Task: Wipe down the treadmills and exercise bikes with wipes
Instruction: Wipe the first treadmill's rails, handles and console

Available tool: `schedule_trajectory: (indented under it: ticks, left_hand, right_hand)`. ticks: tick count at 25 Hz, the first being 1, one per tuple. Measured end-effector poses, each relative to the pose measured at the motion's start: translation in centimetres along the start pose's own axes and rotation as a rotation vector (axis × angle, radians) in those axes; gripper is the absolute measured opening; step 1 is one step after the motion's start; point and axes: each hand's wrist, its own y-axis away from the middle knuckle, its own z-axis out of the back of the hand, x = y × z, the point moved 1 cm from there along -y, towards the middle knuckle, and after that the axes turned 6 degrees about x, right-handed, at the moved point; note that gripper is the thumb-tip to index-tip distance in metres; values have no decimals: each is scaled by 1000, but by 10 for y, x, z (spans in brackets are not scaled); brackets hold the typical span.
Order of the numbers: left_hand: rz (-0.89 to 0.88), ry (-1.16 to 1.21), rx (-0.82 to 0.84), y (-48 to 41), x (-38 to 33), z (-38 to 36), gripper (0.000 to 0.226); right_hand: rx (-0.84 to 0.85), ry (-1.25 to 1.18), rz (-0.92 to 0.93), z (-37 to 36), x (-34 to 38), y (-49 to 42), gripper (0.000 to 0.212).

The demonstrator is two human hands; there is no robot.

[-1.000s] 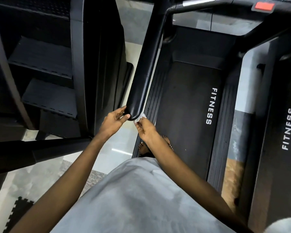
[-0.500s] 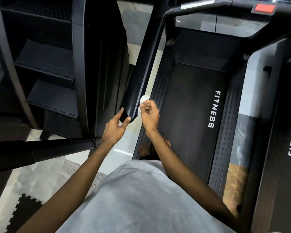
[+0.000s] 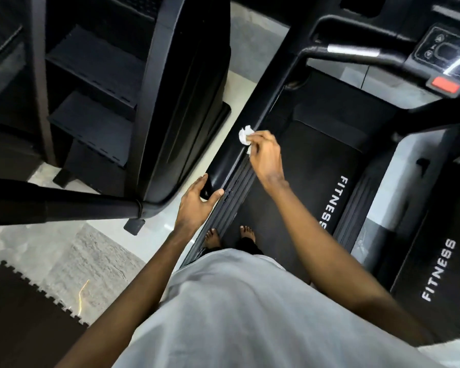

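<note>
Versus 0.5 s ago: right hand [image 3: 266, 155], grip pinching crumpled wipe [image 3: 244, 135], has moved farther up treadmill handrail [image 3: 270, 102], whose long axis runs near-left to far-right; left hand [image 3: 197, 205], fingers straight, touches handrail's near end.

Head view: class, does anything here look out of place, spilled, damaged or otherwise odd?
Nothing looks spilled or damaged. One oddity: the person stands with bare feet on the treadmill while the right hand holds a crumpled wipe to its handrail.
</note>
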Motion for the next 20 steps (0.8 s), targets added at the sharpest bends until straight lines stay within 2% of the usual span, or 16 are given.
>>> schedule_trajectory:
  ticks: [5,6,10,14,17,20]
  left_hand:
    - [47,113,-62,-3,-3,-11,75]
    - [57,133,-86,-4,-5,-13,73]
    - [69,208,-188,-3,-4,-27,65]
    - [47,251,-218,-4,-1,-29,63]
    - [97,286,-169,-6,2,-26,71]
    - [192,305,-42,-15,12,-21,91]
  right_hand:
    - [244,198,398,10,-6,16,26]
    - [248,205,409,14,-9,5,26]
    - [186,273,262,12,-3,-32,26]
    - [516,442,549,0,5,-22,48]
    - [515,534,469,4,7,-58,54]
    - [651,688,467,-2,16,-56,51]
